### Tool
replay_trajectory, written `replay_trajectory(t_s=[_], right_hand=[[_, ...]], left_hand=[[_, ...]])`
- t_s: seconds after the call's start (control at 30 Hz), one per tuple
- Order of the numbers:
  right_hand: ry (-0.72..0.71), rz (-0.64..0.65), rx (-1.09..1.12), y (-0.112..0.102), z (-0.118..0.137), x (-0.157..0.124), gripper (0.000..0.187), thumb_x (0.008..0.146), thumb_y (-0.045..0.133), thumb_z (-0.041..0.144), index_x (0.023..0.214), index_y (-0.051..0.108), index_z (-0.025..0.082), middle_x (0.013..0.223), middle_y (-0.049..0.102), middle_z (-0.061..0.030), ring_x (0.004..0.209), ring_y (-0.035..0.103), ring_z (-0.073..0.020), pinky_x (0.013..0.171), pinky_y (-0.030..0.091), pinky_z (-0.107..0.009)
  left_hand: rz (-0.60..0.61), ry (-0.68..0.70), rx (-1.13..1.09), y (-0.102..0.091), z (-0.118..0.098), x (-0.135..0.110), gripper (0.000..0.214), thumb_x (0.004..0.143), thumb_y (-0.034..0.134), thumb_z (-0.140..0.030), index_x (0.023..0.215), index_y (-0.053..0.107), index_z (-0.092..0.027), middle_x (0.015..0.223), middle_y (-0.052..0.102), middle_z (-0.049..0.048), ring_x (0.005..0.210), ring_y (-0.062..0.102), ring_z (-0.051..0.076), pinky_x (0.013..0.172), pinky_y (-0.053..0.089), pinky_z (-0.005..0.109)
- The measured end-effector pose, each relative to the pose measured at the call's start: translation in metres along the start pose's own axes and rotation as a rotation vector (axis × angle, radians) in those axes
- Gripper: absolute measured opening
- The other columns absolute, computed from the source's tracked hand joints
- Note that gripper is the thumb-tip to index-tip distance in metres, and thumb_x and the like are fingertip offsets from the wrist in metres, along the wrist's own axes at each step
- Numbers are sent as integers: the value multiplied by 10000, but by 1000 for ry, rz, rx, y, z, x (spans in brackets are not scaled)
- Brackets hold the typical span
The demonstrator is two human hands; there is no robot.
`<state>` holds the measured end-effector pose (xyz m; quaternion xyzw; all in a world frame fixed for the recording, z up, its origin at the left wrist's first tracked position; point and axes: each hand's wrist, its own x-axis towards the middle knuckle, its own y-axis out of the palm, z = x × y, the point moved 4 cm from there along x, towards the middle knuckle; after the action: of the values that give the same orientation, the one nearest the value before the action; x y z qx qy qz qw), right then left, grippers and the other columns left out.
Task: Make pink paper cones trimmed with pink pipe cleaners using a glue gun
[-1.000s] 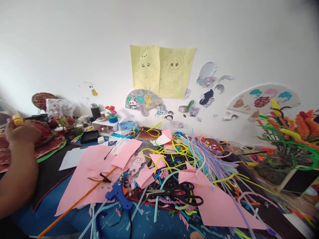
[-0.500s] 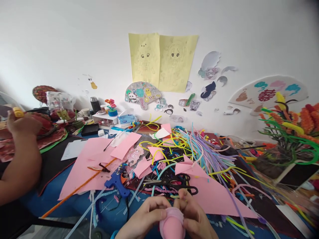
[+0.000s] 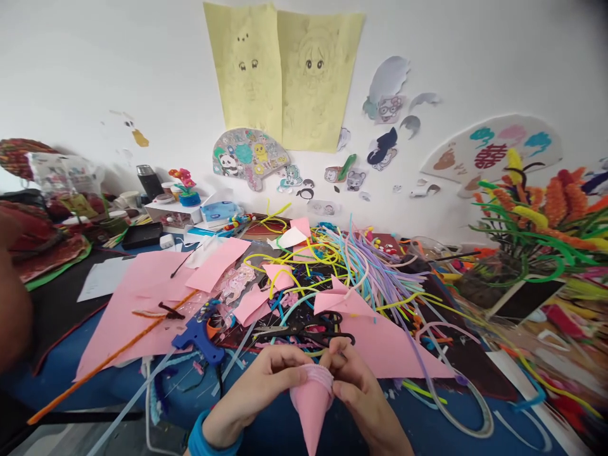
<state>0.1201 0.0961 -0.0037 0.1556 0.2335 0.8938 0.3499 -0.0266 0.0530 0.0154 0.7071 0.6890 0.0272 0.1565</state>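
Between my two hands is a pink paper cone (image 3: 313,411), its tip pointing down toward me. A fuzzy pale pink pipe cleaner (image 3: 317,373) runs round its wide rim. My left hand (image 3: 270,383) pinches the rim on the left, thumb on the outside. On the right side my right hand (image 3: 358,396) is closed at the rim, its fingertips pressed to the edge. Black scissors (image 3: 308,329) lie just beyond my fingers. To the left rests a blue glue gun (image 3: 202,339) with a long glue stick in its back.
Pink paper sheets (image 3: 384,348) and a heap of pastel pipe cleaners (image 3: 380,269) cover the table. An orange pipe cleaner (image 3: 114,354) stretches across the left. Pipe-cleaner flowers (image 3: 536,215) stand at the right. Another person's arm (image 3: 14,304) shows at the far left edge.
The cone has tilted, so its length and tip now show. Both hands stay at its rim. My view has shifted down and right, and the other person's hand has left the frame.
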Motion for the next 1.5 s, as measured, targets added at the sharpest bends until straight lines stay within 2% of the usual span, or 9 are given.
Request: replay_trajectory(t_s=[0.17, 0.47, 0.73, 0.8, 0.9, 1.0, 1.13, 1.3, 1.5], right_hand=[[21, -74, -22, -2, -4, 1, 394, 799, 771, 413, 1018, 492, 239, 762, 560, 46, 650, 466, -102, 601, 356, -220], [10, -64, -74, -9, -4, 1, 413, 795, 764, 444, 995, 466, 241, 732, 519, 61, 617, 408, -92, 582, 317, -217], [88, -90, -172, -7, -4, 0, 399, 816, 746, 449, 1003, 473, 226, 664, 475, 87, 572, 386, -84, 558, 294, -215], [68, -113, -154, -7, -4, 1, 415, 801, 757, 456, 998, 474, 224, 664, 496, 81, 568, 397, -87, 557, 306, -214], [3, -196, -73, -11, -2, 1, 416, 781, 775, 438, 990, 482, 229, 667, 522, 72, 568, 422, -96, 558, 332, -216], [-14, -274, -5, -14, -4, 0, 389, 772, 793, 391, 979, 507, 227, 662, 536, 70, 561, 439, -91, 555, 343, -208], [42, -277, 60, -15, -11, -2, 408, 739, 826, 369, 972, 525, 223, 685, 574, 58, 578, 480, -90, 563, 361, -198], [23, -244, 148, -15, -14, -2, 386, 762, 816, 330, 994, 523, 234, 717, 598, 46, 615, 519, -103, 600, 392, -210], [6, -228, 203, -16, -10, -6, 425, 751, 822, 308, 1052, 524, 266, 861, 665, 7, 756, 595, -153, 716, 431, -261]], left_hand=[[34, -3, 42, 3, 1, 8, 298, 658, 829, -433, 752, 778, -155, 678, 685, 14, 612, 524, 115, 578, 369, 218], [76, -44, 195, 8, 4, 13, 408, 698, 779, -508, 769, 722, -111, 611, 575, -6, 560, 459, 107, 534, 334, 237], [112, -33, 284, 8, 8, 18, 333, 744, 763, -439, 692, 697, -116, 546, 487, -49, 514, 379, 79, 492, 254, 231], [98, -33, 237, 7, 6, 17, 319, 746, 765, -434, 716, 724, -120, 575, 543, -31, 537, 431, 87, 511, 300, 226], [86, -42, 61, 6, 4, 13, 305, 715, 806, -395, 891, 773, -148, 756, 699, 33, 682, 582, 136, 629, 419, 240], [51, -49, -90, 4, 7, 11, 392, 662, 856, -326, 1009, 769, -167, 799, 741, 47, 706, 621, 146, 641, 440, 235], [-6, -41, -176, 1, 14, 11, 374, 624, 877, -302, 953, 781, -152, 721, 736, 41, 612, 595, 121, 563, 420, 208], [-24, -91, -288, 0, 22, 10, 345, 627, 880, -277, 940, 793, -162, 703, 720, 23, 564, 570, 91, 503, 403, 179], [-35, -144, -449, 1, 29, 12, 364, 633, 881, -265, 980, 799, -193, 826, 752, 49, 626, 632, 114, 560, 492, 197]])
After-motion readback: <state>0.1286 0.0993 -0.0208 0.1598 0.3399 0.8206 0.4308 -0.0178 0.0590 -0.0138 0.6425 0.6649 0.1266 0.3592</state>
